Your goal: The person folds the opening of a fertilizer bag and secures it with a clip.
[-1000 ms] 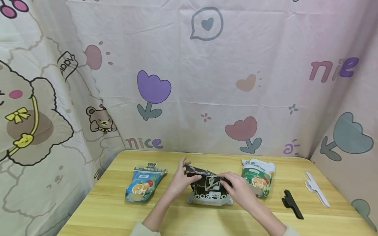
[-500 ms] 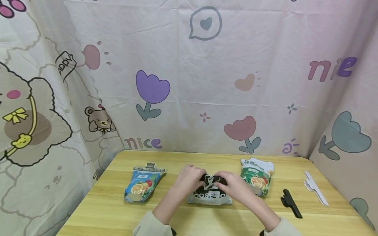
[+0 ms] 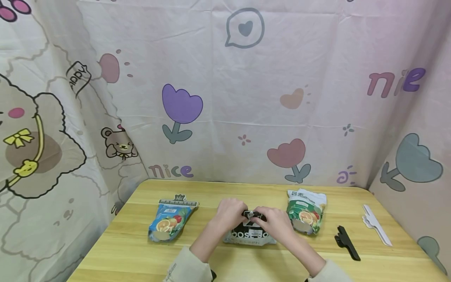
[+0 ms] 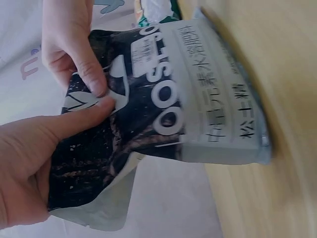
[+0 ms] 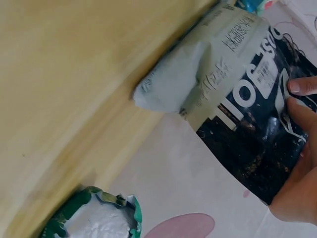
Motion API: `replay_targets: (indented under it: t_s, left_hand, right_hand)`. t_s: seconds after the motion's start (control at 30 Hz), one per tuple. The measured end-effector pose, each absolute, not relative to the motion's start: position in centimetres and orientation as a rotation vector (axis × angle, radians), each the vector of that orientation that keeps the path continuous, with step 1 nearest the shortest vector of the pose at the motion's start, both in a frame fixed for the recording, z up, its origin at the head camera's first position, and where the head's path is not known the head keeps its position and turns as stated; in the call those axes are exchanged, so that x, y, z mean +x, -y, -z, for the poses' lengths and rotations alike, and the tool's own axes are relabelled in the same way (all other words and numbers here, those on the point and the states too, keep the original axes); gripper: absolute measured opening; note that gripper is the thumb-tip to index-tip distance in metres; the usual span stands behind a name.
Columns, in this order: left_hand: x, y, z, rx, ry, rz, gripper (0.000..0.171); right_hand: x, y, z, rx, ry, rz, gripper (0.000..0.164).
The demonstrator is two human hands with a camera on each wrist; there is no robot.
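A black and grey bag (image 3: 251, 231) with white lettering stands on the table at the middle of the head view. My left hand (image 3: 230, 213) grips its upper left edge, thumb on the front face. From the other side my right hand (image 3: 278, 221) holds the upper right edge. In the left wrist view the left thumb and right thumb almost meet over the leaf print on the bag (image 4: 148, 89). The bag's top is bent over, and most fingers are hidden behind it. Its grey base rests on the wood in the right wrist view.
A blue fruit-print bag (image 3: 169, 223) with a clip (image 3: 178, 202) across its top lies to the left. To the right are a green and white bag (image 3: 306, 211), a black clip (image 3: 348, 243) and a white clip (image 3: 377, 225). A printed curtain (image 3: 225, 94) hangs behind the table (image 3: 116, 254).
My left hand has come from the bag's raised left corner to its upper edge, closer to the right hand. The bag's top has folded down and stands lower now.
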State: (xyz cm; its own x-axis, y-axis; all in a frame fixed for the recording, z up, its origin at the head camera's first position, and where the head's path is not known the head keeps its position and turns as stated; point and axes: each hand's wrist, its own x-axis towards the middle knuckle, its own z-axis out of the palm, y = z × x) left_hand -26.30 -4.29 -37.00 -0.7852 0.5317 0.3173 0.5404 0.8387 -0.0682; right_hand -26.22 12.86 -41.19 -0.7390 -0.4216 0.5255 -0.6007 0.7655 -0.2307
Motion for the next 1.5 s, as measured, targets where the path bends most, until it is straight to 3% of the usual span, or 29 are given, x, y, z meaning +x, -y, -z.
replay_targets:
  t_s: [1.5]
  left_hand:
    - [-26.0,4.4,38.8,-0.704,2.598,0.129,0.012]
  right_hand:
    - [-26.4,-12.2,43.5,0.703,2.177,-0.392,0.016]
